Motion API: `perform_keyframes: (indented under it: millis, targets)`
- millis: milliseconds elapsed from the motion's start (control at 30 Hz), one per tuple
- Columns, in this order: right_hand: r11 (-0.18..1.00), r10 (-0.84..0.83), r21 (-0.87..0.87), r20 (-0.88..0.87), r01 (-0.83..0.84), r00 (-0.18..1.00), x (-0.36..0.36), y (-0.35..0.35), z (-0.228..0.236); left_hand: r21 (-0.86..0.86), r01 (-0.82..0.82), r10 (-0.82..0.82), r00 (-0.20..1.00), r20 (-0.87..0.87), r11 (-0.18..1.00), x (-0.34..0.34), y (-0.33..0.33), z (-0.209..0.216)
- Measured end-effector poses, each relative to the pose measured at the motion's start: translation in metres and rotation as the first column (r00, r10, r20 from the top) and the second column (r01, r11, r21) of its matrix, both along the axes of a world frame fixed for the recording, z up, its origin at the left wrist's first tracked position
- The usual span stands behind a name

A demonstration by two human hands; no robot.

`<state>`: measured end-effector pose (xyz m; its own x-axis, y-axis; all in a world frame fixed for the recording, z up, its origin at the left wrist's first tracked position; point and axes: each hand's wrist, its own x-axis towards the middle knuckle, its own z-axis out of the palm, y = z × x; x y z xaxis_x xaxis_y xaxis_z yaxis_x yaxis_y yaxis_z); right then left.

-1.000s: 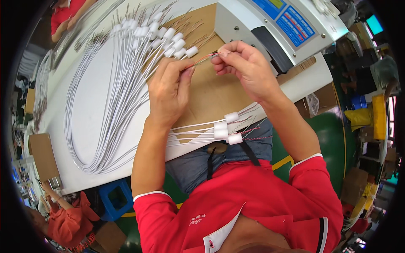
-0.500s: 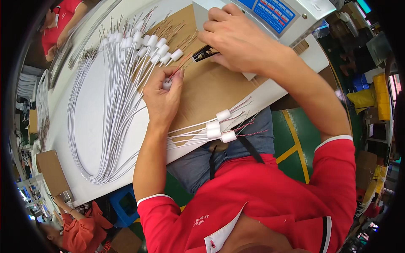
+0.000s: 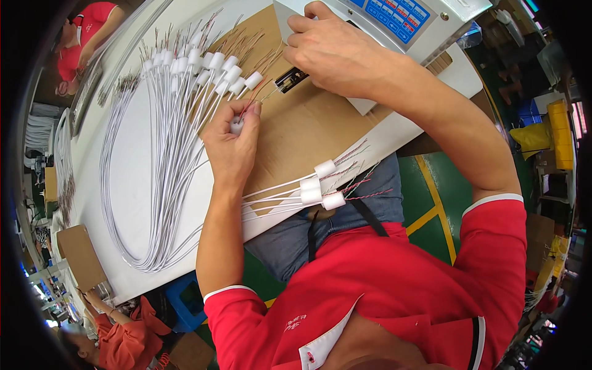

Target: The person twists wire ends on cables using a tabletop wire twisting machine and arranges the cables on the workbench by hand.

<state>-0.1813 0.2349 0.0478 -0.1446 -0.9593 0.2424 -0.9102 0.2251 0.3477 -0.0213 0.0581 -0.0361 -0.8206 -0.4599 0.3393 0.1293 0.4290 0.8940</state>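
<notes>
Your left hand (image 3: 231,145) pinches one white cable by its white sleeve (image 3: 237,125), fingers closed on it, its bared wire ends pointed toward the machine's slot (image 3: 290,79); your right hand (image 3: 336,55) rests on the grey machine (image 3: 431,28), fingers curled against its front edge just above the slot, holding nothing that can be made out; whether a wire tip is already inside the slot is too small to tell; a small batch of four sleeved cables (image 3: 317,188) lies near your lap at the edge of the surface (image 3: 142,154), ends fanned out over the brown card (image 3: 308,129); judged from position, these are likely the finished ones; the large bundle (image 3: 179,92) lies spread to your left, sleeves lined up toward the machine, loops trailing back toward the surface's near edge; likely untouched stock; so by this reading, a few done, one in hand at the slot, the great bulk left; other persons in red (image 3: 86,31) work at the far corner and below left, apart from your hands.
</notes>
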Motion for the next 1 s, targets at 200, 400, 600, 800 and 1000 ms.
perform_keyframes:
  millis: [200, 400, 600, 800, 1000]
  targets:
    - [1.0, 0.0, 0.01, -0.002, 0.0, 1.0, 0.001, 0.0, 0.0, -0.04, -0.009, 0.009, 1.0, 0.008, 0.999, -0.001, -0.001, -0.003]
    - [0.998, -0.021, 0.058, 0.02, 0.019, 1.0, -0.004, -0.003, 0.0, -0.045, 0.009, -0.006, 0.997, 0.072, 0.999, -0.001, -0.004, -0.002]
    - [1.0, -0.018, -0.001, 0.213, 0.018, 0.977, 0.01, 0.003, 0.027, -0.255, 0.061, -0.036, 0.994, 0.101, 0.965, 0.0, -0.012, 0.009]
    - [0.988, -0.039, -0.138, 0.246, 0.075, 0.969, 0.004, 0.0, 0.016, -0.502, 0.045, -0.098, 0.992, -0.079, 0.864, -0.008, -0.004, 0.024]
    - [0.969, -0.008, -0.239, 0.238, 0.067, 0.971, 0.0, -0.002, 0.006, -0.326, 0.073, -0.057, 0.997, 0.056, 0.942, -0.01, -0.004, 0.018]
